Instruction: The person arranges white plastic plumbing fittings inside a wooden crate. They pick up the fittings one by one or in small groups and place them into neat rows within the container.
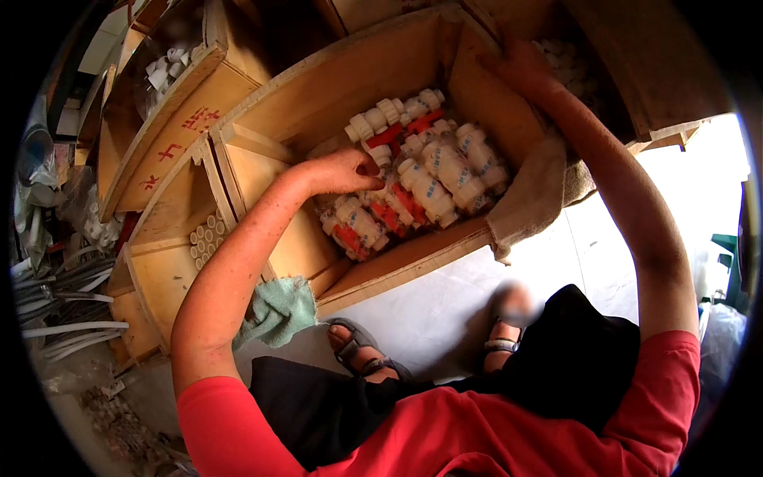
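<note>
Several white plastic ball valves with red handles (432, 185), many wrapped in clear film bearing print, lie piled in an open wooden bin (363, 71). My left hand (346, 172) is over the left part of the pile, its fingers curled near a valve; whether they grip anything is hidden. An unwrapped white valve with union nuts (375, 121) lies at the back of the pile, beyond that hand. My right hand (518, 62) reaches to the bin's far right wall, in shadow, and its fingers are hard to make out. A beige cloth (530, 197) hangs over the bin's near right corner.
A green cloth (283, 313) hangs at the bin's left front. White pipe pieces (207, 238) fill part of a left compartment. Further wooden bins (173, 137) with white fittings (167, 70) stand left. Hoses (71, 298) lie far left, and more fittings (566, 62) sit right.
</note>
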The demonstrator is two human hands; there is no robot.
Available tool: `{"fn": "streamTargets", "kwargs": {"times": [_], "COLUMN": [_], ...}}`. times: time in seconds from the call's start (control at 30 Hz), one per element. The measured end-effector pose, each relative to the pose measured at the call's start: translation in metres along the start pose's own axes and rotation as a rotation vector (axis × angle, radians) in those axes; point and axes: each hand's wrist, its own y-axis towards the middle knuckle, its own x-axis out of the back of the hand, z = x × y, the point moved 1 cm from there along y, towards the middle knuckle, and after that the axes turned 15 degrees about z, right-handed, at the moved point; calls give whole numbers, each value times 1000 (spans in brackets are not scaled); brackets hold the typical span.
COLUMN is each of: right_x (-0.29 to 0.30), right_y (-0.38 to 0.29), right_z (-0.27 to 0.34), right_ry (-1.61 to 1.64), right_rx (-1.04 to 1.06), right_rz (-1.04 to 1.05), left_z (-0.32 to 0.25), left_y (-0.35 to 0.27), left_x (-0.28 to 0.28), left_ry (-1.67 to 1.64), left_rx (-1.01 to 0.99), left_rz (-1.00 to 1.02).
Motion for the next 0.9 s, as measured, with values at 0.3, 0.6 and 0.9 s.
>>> {"fn": "streamTargets", "kwargs": {"times": [0.3, 0.6, 0.9], "right_x": [-1, 1, 3], "right_y": [0, 0, -2], "right_z": [4, -2, 4], "right_ry": [-22, 73, 51], "right_rx": [-37, 52, -15], "right_rz": [-4, 24, 25], "left_z": [4, 3, 0], "left_y": [4, 3, 3], "left_x": [-5, -8, -9], "left_ry": [13, -34, -11], "left_rx": [6, 40, 77], "left_rz": [-5, 27, 47]}}
